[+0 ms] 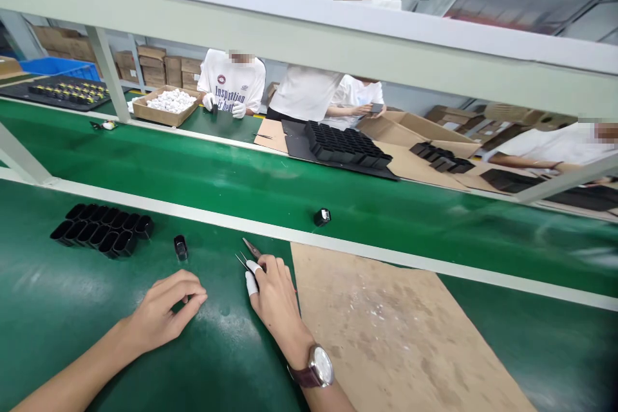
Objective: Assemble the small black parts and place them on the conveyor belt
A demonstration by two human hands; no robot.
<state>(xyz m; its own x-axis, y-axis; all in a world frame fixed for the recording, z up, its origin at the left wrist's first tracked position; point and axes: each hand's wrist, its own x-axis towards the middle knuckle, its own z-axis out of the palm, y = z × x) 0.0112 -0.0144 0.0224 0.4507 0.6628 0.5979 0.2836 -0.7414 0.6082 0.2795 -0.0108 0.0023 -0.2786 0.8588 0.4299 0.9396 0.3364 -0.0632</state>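
My left hand [167, 309] rests on the green bench with fingers loosely curled and nothing in it. A single small black part [180, 247] stands just beyond it. My right hand [274, 293], with white finger cots and a wristwatch, is closed on thin metal tweezers [244, 262] whose tips point up and away. A reddish-handled tool [252, 248] lies just beyond the fingers. Two rows of black cup-like parts [103, 230] stand further left.
A brown cardboard sheet [386, 328] lies to the right of my hands. One black part [322, 217] sits on the green conveyor belt [241, 180]. Across the belt, other people work beside black trays [347, 145] and a cardboard box of white parts [167, 104].
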